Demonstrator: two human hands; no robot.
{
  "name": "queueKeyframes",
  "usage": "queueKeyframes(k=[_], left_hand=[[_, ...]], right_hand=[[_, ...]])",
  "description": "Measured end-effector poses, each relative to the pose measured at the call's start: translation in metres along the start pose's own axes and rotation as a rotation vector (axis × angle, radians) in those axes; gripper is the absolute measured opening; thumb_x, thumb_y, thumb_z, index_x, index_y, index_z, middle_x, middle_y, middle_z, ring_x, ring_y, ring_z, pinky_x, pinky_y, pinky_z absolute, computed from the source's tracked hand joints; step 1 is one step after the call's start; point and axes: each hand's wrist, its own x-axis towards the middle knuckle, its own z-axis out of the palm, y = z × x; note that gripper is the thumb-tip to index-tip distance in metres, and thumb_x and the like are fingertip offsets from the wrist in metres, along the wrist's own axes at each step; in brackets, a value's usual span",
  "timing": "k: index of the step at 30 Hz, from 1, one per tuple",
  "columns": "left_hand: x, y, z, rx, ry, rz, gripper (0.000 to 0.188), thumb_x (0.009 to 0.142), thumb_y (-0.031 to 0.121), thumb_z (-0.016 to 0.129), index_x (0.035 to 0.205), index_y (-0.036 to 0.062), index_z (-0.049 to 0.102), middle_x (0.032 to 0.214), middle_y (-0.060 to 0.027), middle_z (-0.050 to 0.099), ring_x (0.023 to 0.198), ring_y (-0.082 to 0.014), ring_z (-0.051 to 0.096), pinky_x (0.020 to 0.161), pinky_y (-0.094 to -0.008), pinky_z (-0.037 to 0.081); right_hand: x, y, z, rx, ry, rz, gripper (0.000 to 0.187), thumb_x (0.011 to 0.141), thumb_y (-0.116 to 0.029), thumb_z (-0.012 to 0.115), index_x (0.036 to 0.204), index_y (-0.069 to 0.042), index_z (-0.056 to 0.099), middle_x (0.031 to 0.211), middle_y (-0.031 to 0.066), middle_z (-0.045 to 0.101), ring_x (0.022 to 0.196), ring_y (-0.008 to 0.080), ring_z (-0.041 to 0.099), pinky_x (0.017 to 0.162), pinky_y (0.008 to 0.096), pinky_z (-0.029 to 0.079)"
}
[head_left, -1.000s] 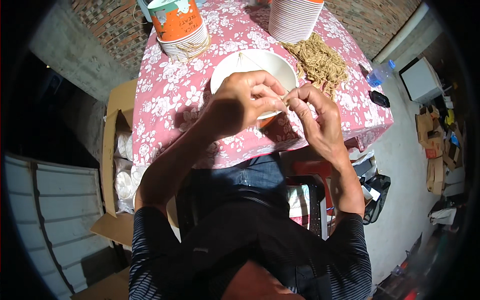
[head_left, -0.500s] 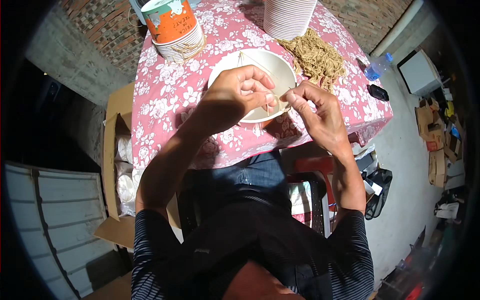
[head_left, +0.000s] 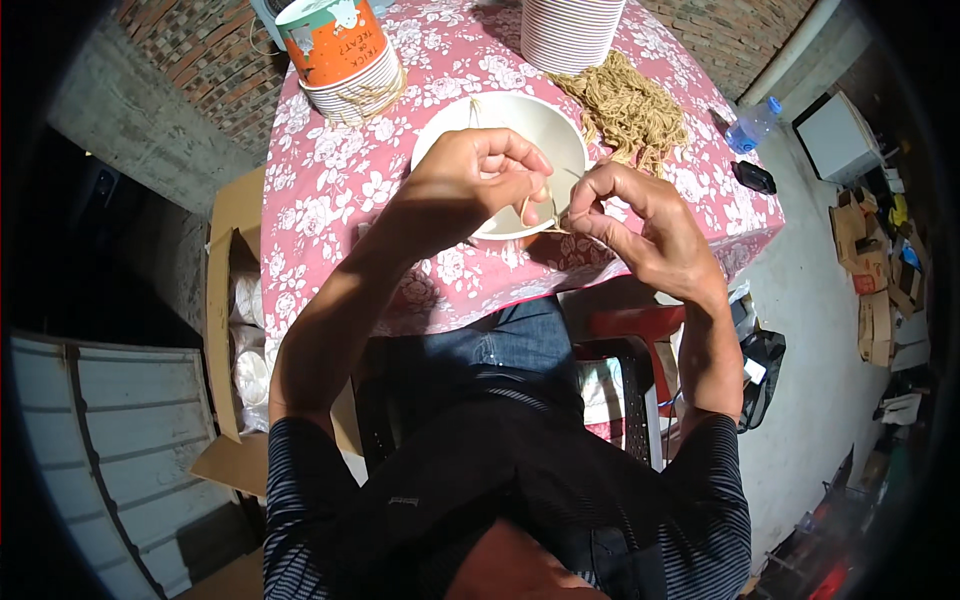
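Note:
A paper bucket (head_left: 548, 122), white inside with a bit of orange outer wall showing, stands near the table's front edge. Thin tan cord (head_left: 526, 210) runs at its near rim, and another piece is fastened at the far rim. Over the bucket's left half, my left hand (head_left: 468, 190) is closed in a pinch on the cord. My right hand (head_left: 655, 230) pinches a cord strand at the near right rim, its fingertips apart from the left ones. Behind lie a tangled cord pile (head_left: 628, 112) and a stack of white-rimmed buckets (head_left: 572, 36).
An orange and green printed bucket (head_left: 338, 48) tops another stack at the far left. A bottle (head_left: 752, 128) and a small black object (head_left: 754, 177) sit at the right edge of the pink floral tablecloth (head_left: 320, 200). An open cardboard box (head_left: 222, 330) stands left; a red stool (head_left: 655, 345) is below.
My right hand has drawn toward me and slightly right, widening the gap between both hands' fingertips. The left hand has barely moved.

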Motion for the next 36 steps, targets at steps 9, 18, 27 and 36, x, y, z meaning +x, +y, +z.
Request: queueKeyframes(k=[9,18,27,36], left_hand=[[0.015,-0.01,-0.013,-0.109,-0.075,0.113,0.026,0.1,0.01,0.066,0.118,-0.008,0.064,0.101,-0.014,0.073,0.083,-0.0143,0.07,0.075,-0.0265,0.056],[0.006,-0.001,-0.003,-0.105,0.037,0.107,0.023,0.098,0.008,0.064,0.115,-0.0069,0.061,0.097,-0.0124,0.071,0.081,-0.0132,0.07,0.076,-0.027,0.056],[0.0,-0.016,-0.002,-0.208,0.21,0.236,0.021,0.097,0.004,0.061,0.114,-0.0076,0.06,0.099,-0.013,0.069,0.072,-0.0138,0.067,0.07,-0.0263,0.053],[0.0,-0.004,-0.002,-0.026,0.106,0.132,0.02,0.098,0.008,0.061,0.11,-0.0078,0.064,0.094,-0.0129,0.069,0.061,-0.0119,0.061,0.063,-0.026,0.051]], right_hand=[[0.004,-0.018,-0.015,-0.341,-0.042,-0.151,0.034,0.082,-0.018,0.086,0.096,0.001,0.061,0.089,0.0105,0.058,0.086,0.0297,0.062,0.077,0.0402,0.05],[-0.002,0.015,0.005,-0.362,0.232,-0.108,0.024,0.092,-0.008,0.073,0.115,0.0,0.07,0.119,0.0155,0.067,0.101,0.0288,0.067,0.086,0.0402,0.054],[0.024,0.019,-0.007,-0.435,-0.147,-0.372,0.021,0.082,-0.006,0.079,0.102,-0.001,0.078,0.1,0.0118,0.075,0.093,0.0335,0.071,0.081,0.0411,0.057],[0.027,0.015,-0.02,-0.044,-0.37,-0.134,0.013,0.09,-0.007,0.075,0.099,0.002,0.078,0.099,0.0119,0.075,0.087,0.0256,0.073,0.078,0.0387,0.058]])
